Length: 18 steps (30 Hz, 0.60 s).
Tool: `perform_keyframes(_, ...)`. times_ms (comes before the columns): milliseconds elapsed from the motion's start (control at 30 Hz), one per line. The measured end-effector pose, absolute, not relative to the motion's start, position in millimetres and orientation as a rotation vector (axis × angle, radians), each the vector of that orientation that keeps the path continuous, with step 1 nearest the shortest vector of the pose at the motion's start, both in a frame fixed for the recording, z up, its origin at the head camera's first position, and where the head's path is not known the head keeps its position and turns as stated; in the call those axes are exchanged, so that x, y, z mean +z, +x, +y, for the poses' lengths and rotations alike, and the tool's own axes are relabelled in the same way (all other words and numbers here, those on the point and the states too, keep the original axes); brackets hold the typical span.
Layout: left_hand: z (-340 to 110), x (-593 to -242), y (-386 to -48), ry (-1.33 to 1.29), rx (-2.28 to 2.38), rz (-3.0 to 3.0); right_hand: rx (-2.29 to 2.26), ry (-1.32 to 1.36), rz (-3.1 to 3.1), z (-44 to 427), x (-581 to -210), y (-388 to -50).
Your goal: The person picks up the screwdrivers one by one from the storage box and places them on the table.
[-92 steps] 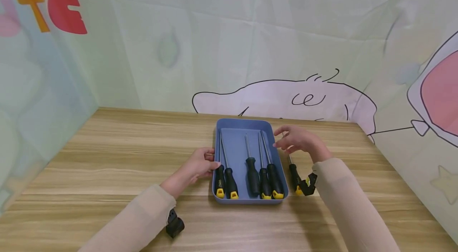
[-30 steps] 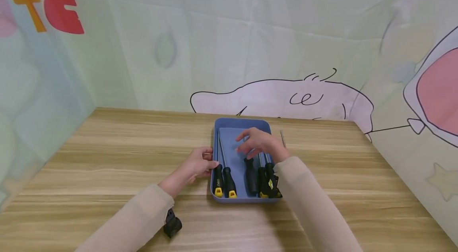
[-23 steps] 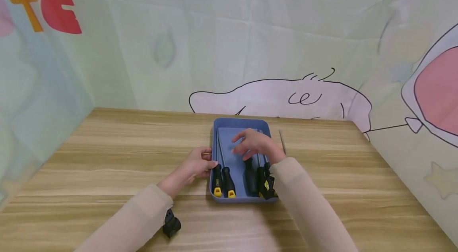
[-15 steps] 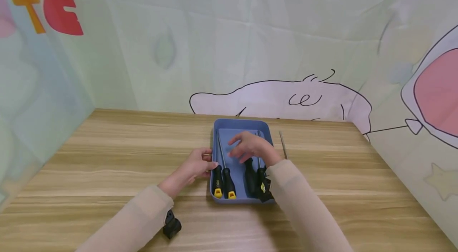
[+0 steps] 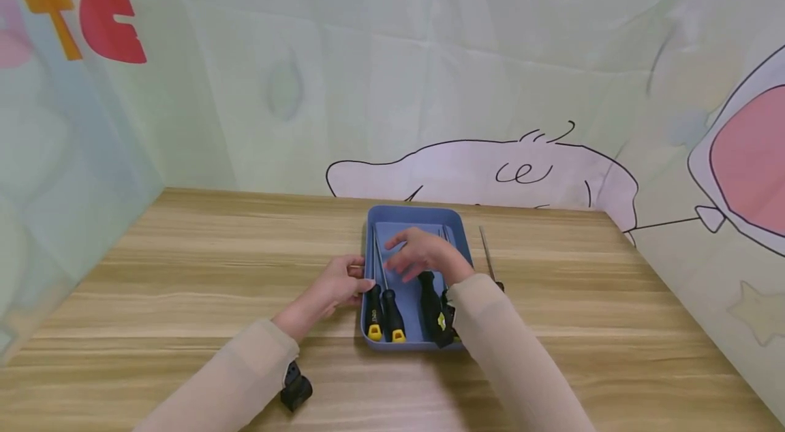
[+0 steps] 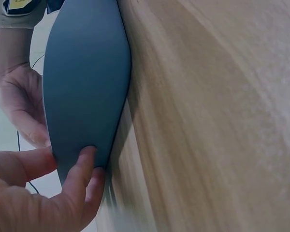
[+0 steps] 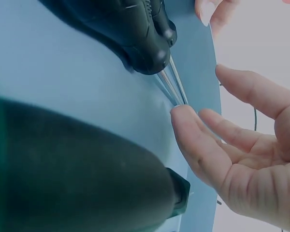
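Observation:
A blue tray (image 5: 412, 302) holds several screwdrivers with black handles. The left hand (image 5: 336, 285) grips the tray's left side, thumb at the rim and fingers against the outer wall (image 6: 87, 72). Over the middle of the tray hovers the right hand (image 5: 423, 255), fingers spread and slightly bent, holding nothing. Two yellow-ended screwdrivers (image 5: 374, 313) (image 5: 392, 316) lie at the tray's left; in the right wrist view the fingertips are close to their shafts (image 7: 176, 82). A black-handled screwdriver (image 5: 429, 296) lies under the right wrist; others at the right are partly hidden by the sleeve.
Another screwdriver (image 5: 487, 251) lies on the wooden table (image 5: 245, 248), outside the tray to the right, its handle mostly behind the right sleeve. Behind the table hangs a printed cloth (image 5: 368, 78). Each wrist wears a small black camera (image 5: 296, 388).
The right hand has moved left, from beside the tray's right edge and the outer screwdriver to above the tray's middle. The left hand keeps its grip on the tray.

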<state>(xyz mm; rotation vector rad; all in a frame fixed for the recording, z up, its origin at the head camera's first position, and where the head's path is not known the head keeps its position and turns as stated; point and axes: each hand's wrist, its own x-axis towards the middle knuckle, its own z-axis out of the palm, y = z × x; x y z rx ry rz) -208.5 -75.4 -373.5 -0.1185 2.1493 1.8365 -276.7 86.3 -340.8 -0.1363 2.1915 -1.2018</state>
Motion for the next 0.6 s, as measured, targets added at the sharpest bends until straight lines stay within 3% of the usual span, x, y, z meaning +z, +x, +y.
perform_keyframes(600,-75.3,-369.3,-205.8,-0.117,1.861,2.135,-1.172,-0.076,2.166,72.0,-348.1,-285.7)
